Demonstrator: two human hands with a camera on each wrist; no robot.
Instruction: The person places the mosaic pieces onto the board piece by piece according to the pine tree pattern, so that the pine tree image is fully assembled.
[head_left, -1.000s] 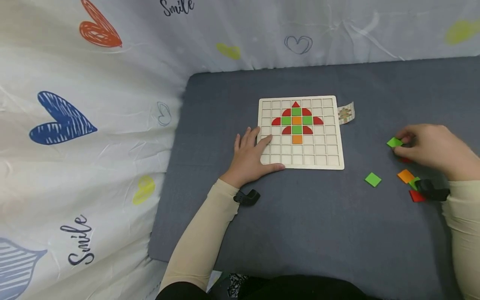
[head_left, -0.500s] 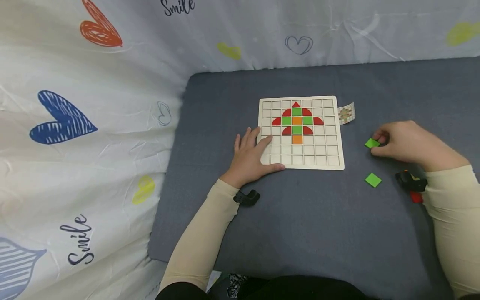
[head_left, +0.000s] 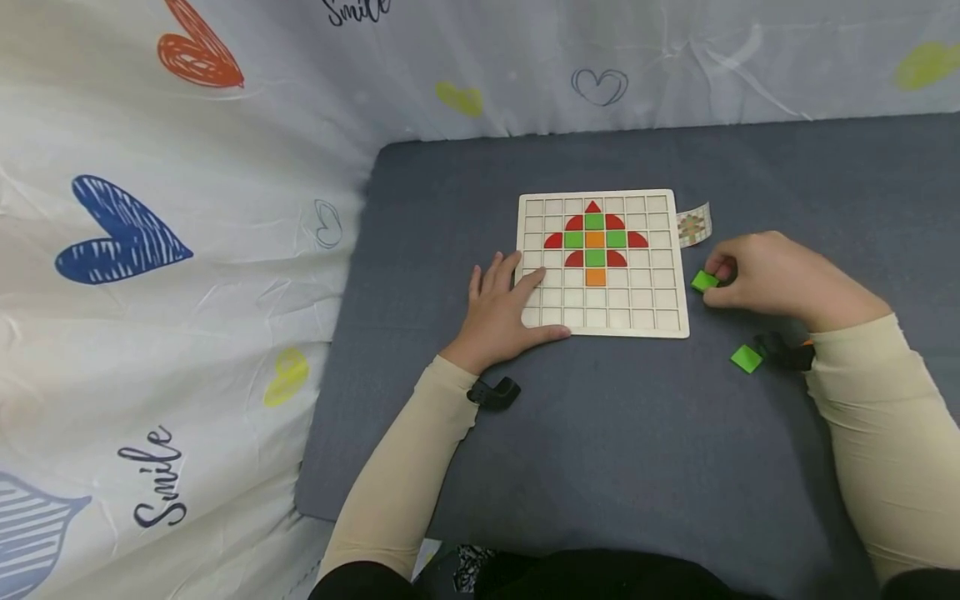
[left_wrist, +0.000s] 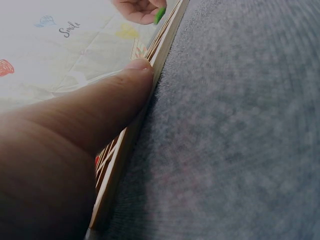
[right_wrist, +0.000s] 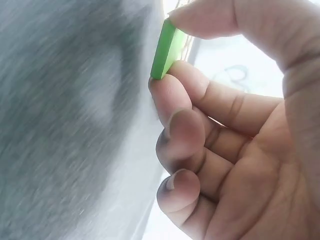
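A pale wooden grid board (head_left: 607,319) lies on the grey table, with red, green and orange pieces set in a tree-like pattern. My left hand (head_left: 501,321) rests with spread fingers on the board's left edge and near corner; the left wrist view shows its thumb (left_wrist: 110,97) along the rim. Just right of the board, my right hand (head_left: 765,275) pinches a green square tile (head_left: 704,281). In the right wrist view that tile (right_wrist: 165,50) is held by its edges between thumb and fingertips, the other fingers curled below.
Another green tile (head_left: 746,359) lies on the table near the right wrist. An orange tile (head_left: 807,342) peeks out beside the black wrist camera (head_left: 783,352). From under the board's right edge sticks a small patterned card (head_left: 693,225). A white printed curtain (head_left: 525,67) borders the table.
My right hand has carried the green tile leftward from the loose tiles to beside the board. Its forearm now covers most of those tiles. My left hand has stayed in place.
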